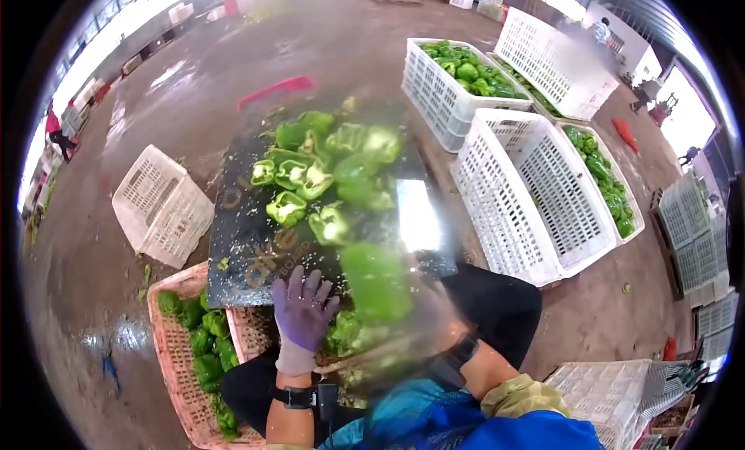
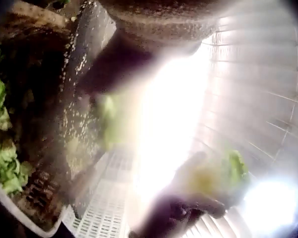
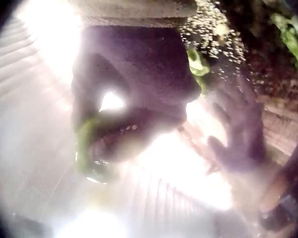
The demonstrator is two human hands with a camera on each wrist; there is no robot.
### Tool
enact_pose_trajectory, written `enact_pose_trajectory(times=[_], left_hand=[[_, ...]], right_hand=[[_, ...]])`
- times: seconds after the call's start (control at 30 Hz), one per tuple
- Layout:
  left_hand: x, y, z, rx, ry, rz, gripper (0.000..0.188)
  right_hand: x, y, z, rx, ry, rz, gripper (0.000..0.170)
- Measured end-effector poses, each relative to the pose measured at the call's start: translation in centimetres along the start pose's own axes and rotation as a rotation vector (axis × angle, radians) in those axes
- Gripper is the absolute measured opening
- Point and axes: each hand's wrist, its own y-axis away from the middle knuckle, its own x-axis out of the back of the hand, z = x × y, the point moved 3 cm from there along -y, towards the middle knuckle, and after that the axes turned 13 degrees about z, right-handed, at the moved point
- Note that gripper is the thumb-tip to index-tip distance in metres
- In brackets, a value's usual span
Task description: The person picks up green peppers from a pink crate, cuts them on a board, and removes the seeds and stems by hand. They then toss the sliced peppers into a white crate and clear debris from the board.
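Observation:
My left hand [image 1: 305,314], in a purple glove, has its fingers spread at the near edge of a dark board [image 1: 252,202]. My right hand [image 3: 134,84], also gloved, curls its fingers round a green bell pepper [image 3: 84,151]. In the head view that pepper [image 1: 376,283] is a blurred green shape close above the board's near edge, and the right hand behind it is smeared. Several cut-open green bell peppers [image 1: 289,209] with pale cores lie on the board among scattered seeds. Below the left hand, pale green pepper scraps [image 1: 345,334] show between the knees.
A pink crate [image 1: 174,357] of whole peppers stands at the left knee. An upturned white crate [image 1: 159,209] lies left of the board. To the right stand an empty white crate [image 1: 504,194] and crates of peppers [image 1: 423,85]. A pink strip [image 1: 275,91] lies beyond the board.

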Motion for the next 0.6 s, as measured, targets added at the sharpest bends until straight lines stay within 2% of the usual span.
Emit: enact_pose_trajectory(times=[0.07, 0.1, 0.13, 0.17, 0.2, 0.23, 0.27, 0.3, 0.37, 0.4, 0.43, 0.47, 0.5, 0.53, 0.57, 0.6], left_hand=[[0.1, 0.2, -0.6, 0.049, -0.003, -0.056, 0.066], [-0.2, 0.5, -1.0, 0.077, -0.033, -0.097, 0.066], [-0.6, 0.4, -1.6, 0.119, -0.071, -0.146, 0.066], [0.2, 0.1, -1.4, 0.076, -0.068, -0.147, 0.066], [0.3, 0.1, -1.6, -0.232, -0.385, -0.188, 0.065], [0.4, 0.2, -1.7, -0.552, -0.696, -0.143, 0.065], [-0.4, 0.4, -1.1, -0.275, -0.372, -0.099, 0.063], [-1.2, 0.8, -0.5, -0.035, -0.018, 0.005, 0.061], [2.2, -2.5, -1.2, -0.025, -0.127, -0.234, 0.061], [0.3, -0.9, -1.6, 0.044, -0.108, -0.207, 0.062], [-1.7, 0.8, -2.1, 0.113, -0.087, -0.177, 0.062], [-3.9, 1.3, -1.9, -0.153, -0.438, -0.297, 0.061], [-5.2, 1.8, -1.8, -0.423, -0.778, -0.396, 0.061], [-3.9, 2.5, -1.8, -0.432, -0.850, -0.326, 0.060], [-2.8, 3.1, -1.8, -0.435, -0.922, -0.256, 0.059], [-1.0, 1.3, -1.7, -0.239, -0.689, -0.105, 0.057]], right_hand=[[0.3, -0.8, 1.5, -0.122, 0.074, 0.135, 0.054], [0.2, -0.4, 1.9, -0.142, 0.175, 0.140, 0.054], [0.1, 0.3, 2.1, -0.151, 0.268, 0.158, 0.055], [2.3, -1.4, 3.2, -0.056, 0.260, 0.163, 0.055], [4.8, -2.9, 3.7, 0.026, 0.264, 0.161, 0.056], [2.2, -0.6, 1.3, 0.099, 0.200, 0.028, 0.056], [2.3, -0.3, 1.0, 0.075, -0.011, -0.064, 0.055], [2.0, 0.9, 0.3, 0.225, 0.117, -0.153, 0.059], [4.9, -2.6, 3.6, -0.041, 0.015, -0.171, 0.070], [6.3, -4.3, 5.2, -0.173, -0.035, -0.164, 0.077], [6.8, -4.2, 5.6, -0.123, 0.110, -0.010, 0.073], [7.1, -3.9, 6.0, -0.081, 0.247, 0.144, 0.069], [7.2, -3.1, 4.4, -0.055, 0.154, 0.204, 0.068], [6.7, -2.2, 3.6, -0.108, 0.058, 0.244, 0.067], [6.8, -2.2, 2.0, -0.058, 0.079, 0.292, 0.065], [7.5, -1.7, 0.6, 0.050, 0.226, 0.396, 0.063]])
